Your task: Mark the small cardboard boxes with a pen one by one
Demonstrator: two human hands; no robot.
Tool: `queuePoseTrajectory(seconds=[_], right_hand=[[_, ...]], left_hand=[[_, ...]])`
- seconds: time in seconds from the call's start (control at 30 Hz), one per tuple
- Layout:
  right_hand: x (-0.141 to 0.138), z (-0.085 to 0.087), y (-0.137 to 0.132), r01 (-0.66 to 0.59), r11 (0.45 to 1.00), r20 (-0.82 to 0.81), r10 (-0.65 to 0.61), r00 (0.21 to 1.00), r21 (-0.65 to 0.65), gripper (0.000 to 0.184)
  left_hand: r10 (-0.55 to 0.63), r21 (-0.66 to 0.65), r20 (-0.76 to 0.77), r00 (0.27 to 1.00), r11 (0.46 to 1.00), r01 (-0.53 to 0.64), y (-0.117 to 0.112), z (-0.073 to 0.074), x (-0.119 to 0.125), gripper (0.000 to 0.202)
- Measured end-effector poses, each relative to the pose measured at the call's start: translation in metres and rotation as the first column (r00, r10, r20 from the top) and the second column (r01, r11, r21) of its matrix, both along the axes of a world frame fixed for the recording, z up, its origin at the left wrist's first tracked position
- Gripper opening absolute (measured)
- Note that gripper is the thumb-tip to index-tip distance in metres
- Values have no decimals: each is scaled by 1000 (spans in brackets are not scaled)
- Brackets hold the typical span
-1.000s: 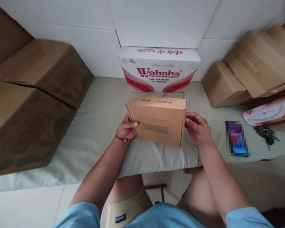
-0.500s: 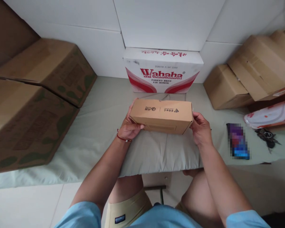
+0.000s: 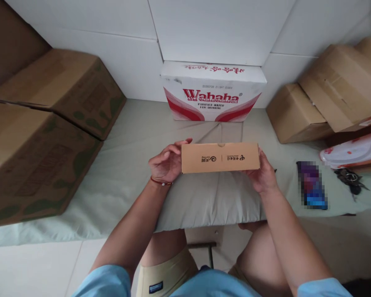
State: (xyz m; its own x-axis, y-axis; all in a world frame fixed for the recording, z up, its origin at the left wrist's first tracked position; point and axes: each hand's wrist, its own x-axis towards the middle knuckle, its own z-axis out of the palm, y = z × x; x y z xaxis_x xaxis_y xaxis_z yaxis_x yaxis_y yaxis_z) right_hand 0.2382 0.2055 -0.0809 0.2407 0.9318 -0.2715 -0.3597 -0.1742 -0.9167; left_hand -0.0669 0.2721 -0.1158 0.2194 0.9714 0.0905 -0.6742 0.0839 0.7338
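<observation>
A small brown cardboard box is in front of me above the cloth, a long narrow side with dark printed logos and a thumb notch turned up to me. My right hand grips its right end, with fingers reaching underneath and partly hidden. At the left end, my left hand is open, fingers apart and palm toward the box. Whether its fingertips touch the box I cannot tell. A red cord bracelet circles my left wrist.
Pale green cloth covers the table. A white and red Wahaba-style water carton marked "Wahaha" stands against the wall. Large cartons fill the left; more boxes, an orange-white package, a blurred phone-like object and keys lie right.
The box has tipped so its printed side faces me more squarely, and it has shifted slightly right. My left hand has loosened from its left end; my right hand has moved under its right end.
</observation>
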Motion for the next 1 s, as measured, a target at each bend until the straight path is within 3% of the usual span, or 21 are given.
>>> queuePoseTrajectory(seconds=[0.13, 0.33, 0.53, 0.77, 0.9, 1.0], right_hand=[[-3, 0, 1, 25, 1000, -1, -25, 1000, -16, 72], [-1, -3, 0, 6, 996, 48, -1, 999, -89, 66], [2, 3, -1, -24, 999, 140, 28, 990, -30, 55], [-1, 6, 0, -40, 995, 77, 47, 996, -97, 45], [8, 2, 1, -166, 981, 224, 185, 957, -99, 36], [25, -1, 3, -215, 973, 517, 227, 825, -84, 26]], left_hand=[[35, -81, -6, 999, 996, -36, 1, -1, 3, 20], [91, 5, -28, 995, 996, -91, 2, 0, 4, 30], [120, -4, -52, 991, 993, -121, 2, 3, 2, 42], [99, -46, -79, 992, 994, -103, 2, 4, -2, 63], [149, -60, -8, 989, 987, -149, 6, 3, -4, 44], [181, -70, -62, 982, 980, -185, 10, -1, -1, 24]])
